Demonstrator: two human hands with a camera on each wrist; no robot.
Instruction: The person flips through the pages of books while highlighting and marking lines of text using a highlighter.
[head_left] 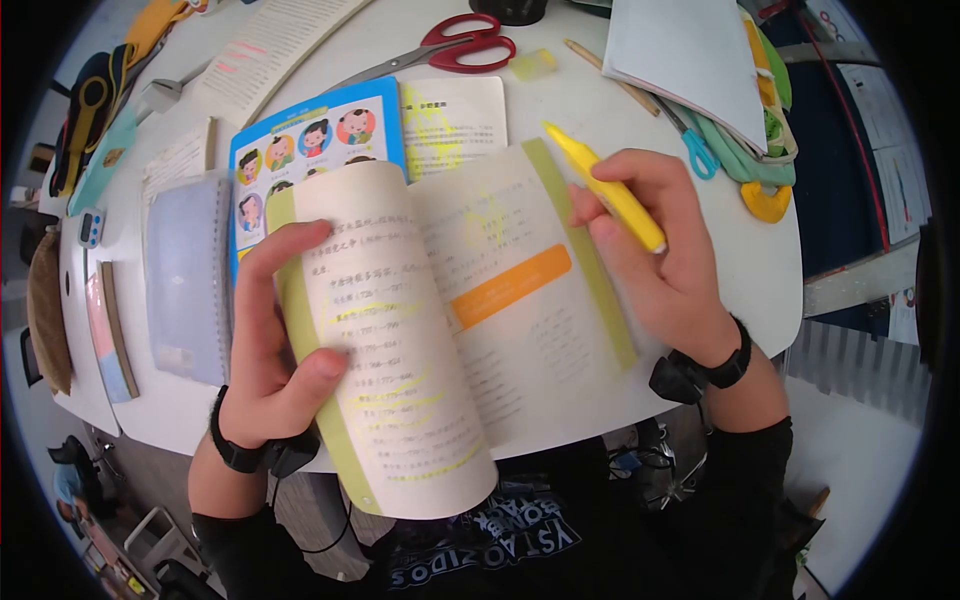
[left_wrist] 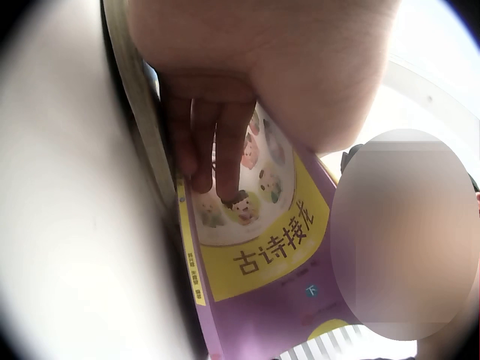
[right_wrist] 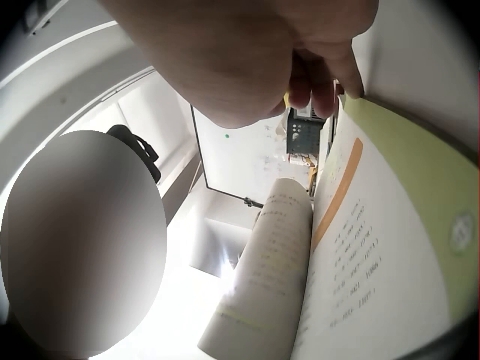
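An open book (head_left: 390,400) with green page borders is held up over the table edge, its left pages curling over. My left hand (head_left: 270,350) grips its left side, thumb on the page. In the left wrist view, fingers of that hand spread on the purple and yellow cover (left_wrist: 262,315). Between the fingers of my right hand (head_left: 665,240) is a yellow highlighter (head_left: 610,190), slanting across the hand. Fingertips of the right hand are at the right page's green border (right_wrist: 405,150). Yellow highlighter marks cross several printed lines, and an orange band (head_left: 515,287) runs over the right page.
Behind the book lie a blue-bordered picture book (head_left: 315,115), a marked page (head_left: 455,125) and red-handled scissors (head_left: 470,45). A clear spiral-bound folder (head_left: 188,275) lies at left. White paper (head_left: 685,70), a pencil (head_left: 610,75) and blue-handled scissors (head_left: 697,150) are at back right.
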